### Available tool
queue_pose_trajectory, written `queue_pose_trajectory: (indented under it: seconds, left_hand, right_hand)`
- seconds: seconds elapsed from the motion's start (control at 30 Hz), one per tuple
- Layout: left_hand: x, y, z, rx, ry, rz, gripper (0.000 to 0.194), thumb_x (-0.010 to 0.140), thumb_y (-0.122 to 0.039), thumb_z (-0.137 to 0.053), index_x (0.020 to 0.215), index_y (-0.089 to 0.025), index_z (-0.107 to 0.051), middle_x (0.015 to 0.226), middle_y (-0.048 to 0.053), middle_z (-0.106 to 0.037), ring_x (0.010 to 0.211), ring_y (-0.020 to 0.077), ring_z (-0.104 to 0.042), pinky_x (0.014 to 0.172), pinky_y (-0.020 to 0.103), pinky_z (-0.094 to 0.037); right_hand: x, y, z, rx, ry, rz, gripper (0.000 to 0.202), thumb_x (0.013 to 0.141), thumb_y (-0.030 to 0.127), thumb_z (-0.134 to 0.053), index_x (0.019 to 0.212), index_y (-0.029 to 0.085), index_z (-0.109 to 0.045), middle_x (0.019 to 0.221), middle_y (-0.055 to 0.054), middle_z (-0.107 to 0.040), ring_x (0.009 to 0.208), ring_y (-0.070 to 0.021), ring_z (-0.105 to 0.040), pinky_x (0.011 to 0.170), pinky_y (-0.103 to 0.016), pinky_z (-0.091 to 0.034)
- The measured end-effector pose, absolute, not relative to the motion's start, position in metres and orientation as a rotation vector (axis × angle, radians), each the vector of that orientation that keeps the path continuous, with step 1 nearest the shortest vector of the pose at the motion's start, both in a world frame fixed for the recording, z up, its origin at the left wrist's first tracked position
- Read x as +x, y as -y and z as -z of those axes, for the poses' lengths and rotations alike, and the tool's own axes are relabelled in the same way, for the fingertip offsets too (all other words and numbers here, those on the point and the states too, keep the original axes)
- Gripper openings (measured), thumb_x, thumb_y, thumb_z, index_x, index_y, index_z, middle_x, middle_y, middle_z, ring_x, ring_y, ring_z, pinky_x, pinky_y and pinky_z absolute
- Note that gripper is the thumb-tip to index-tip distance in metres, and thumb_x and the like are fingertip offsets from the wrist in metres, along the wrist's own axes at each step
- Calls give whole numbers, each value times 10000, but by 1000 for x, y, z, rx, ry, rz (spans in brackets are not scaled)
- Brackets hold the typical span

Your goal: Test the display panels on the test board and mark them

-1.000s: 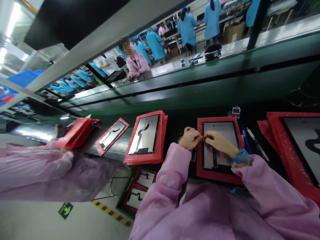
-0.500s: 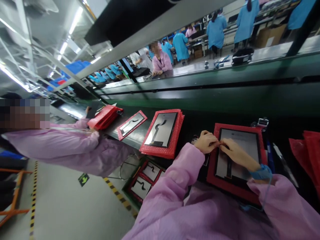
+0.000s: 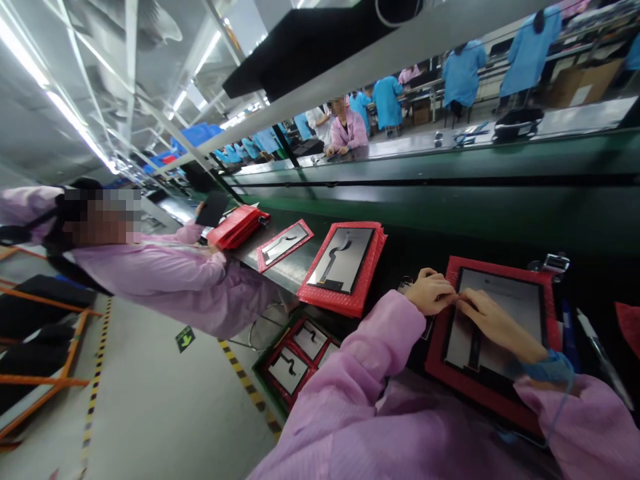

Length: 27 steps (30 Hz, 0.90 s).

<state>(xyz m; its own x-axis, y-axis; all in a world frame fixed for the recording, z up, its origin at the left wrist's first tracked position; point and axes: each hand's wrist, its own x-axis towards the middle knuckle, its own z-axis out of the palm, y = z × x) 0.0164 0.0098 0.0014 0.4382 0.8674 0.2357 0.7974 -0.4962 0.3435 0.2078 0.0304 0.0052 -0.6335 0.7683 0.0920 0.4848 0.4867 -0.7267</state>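
Observation:
A grey screen panel (image 3: 515,313) with a black frame lies on a red pad (image 3: 440,347) in front of me. My left hand (image 3: 431,292) is at the panel's left edge, its fingers closed in a pinch. Across the panel reaches my right hand (image 3: 493,321), its fingertips pinched together and meeting the left fingertips. Whatever is between the fingertips is too small to make out. A dark strip (image 3: 474,347) lies on the panel below the right hand. A blue band (image 3: 550,367) circles my right wrist.
To the left, another panel (image 3: 345,257) rests on stacked red bubble wrap (image 3: 373,267), with a smaller wrapped panel (image 3: 285,245) beyond. A green crate (image 3: 265,360) of panels stands below. Pens (image 3: 600,350) lie at right. A person in pink (image 3: 165,280) works at the left.
The view has shifted, so the bench and hands appear farther right and slightly lower. Both hands stay together at the panel's edge. The person at left now holds up a dark flat object.

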Motion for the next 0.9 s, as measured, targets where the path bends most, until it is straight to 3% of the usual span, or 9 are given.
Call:
queue_pose_trajectory:
  seconds: [0.2, 0.27, 0.33, 0.43, 0.53, 0.67, 0.9]
  left_hand:
    - [16, -12, -2, 2274, -1587, -872, 294, 992, -295, -522, 743, -203, -650, 820, 9, -722, 888, 152, -643, 1036, 361, -378]
    - [15, -10, -3, 2128, -1728, -1047, 401, 1052, -286, -324, 874, -189, -670, 1001, 76, -720, 1031, 184, -620, 1054, 393, -382]
    - [16, -1, -5, 1902, -1925, -1334, 503, 1062, -264, -138, 1126, -171, -629, 1265, 147, -627, 1243, 221, -519, 1112, 452, -345]
    - [27, 30, -2, 1558, -2078, -1753, 405, 1063, -348, -226, 1348, -212, -481, 1440, 156, -472, 1371, 237, -409, 1151, 467, -338]
    - [47, 75, 13, 1870, -1888, -1521, 408, 1001, -418, -475, 1365, -233, -465, 1462, 160, -427, 1410, 273, -396, 1168, 490, -352]
    - [70, 122, 42, 2183, -1735, -1046, 567, 951, -389, -564, 1468, -234, -389, 1583, 193, -274, 1520, 355, -241, 1184, 591, -330]
    - [72, 126, 51, 2192, -1734, -983, 670, 945, -438, -583, 1526, -227, -324, 1625, 202, -201, 1560, 374, -141, 1210, 636, -263]
  right_hand:
    - [217, -35, -8, -1030, 2239, -1193, 301, 839, 510, -483, 781, 235, -591, 806, -73, -688, 773, -247, -633, 780, -410, -511]
    - [222, -38, -7, -1004, 2135, -1301, 338, 856, 534, -486, 823, 221, -610, 858, -73, -705, 820, -240, -645, 799, -386, -513]
    - [230, -43, -6, -1021, 2007, -1327, 367, 889, 540, -455, 859, 212, -619, 894, -78, -711, 855, -236, -652, 812, -369, -515]
    - [247, -55, -4, -1284, 1873, -997, 303, 907, 438, -454, 883, 194, -632, 902, -97, -700, 865, -240, -644, 854, -387, -504]
    - [267, -66, 1, -1579, 1736, -581, 247, 886, 299, -469, 928, 148, -659, 1010, -169, -671, 1017, -307, -589, 977, -500, -427]
    - [277, -72, 9, -1836, 1673, -261, 302, 895, 314, -523, 1005, 88, -691, 1102, -242, -612, 1148, -400, -487, 956, -576, -396]
    - [268, -82, 10, -1951, 1552, -357, 220, 920, 280, -558, 948, 116, -702, 1165, -216, -585, 1203, -413, -446, 949, -587, -388]
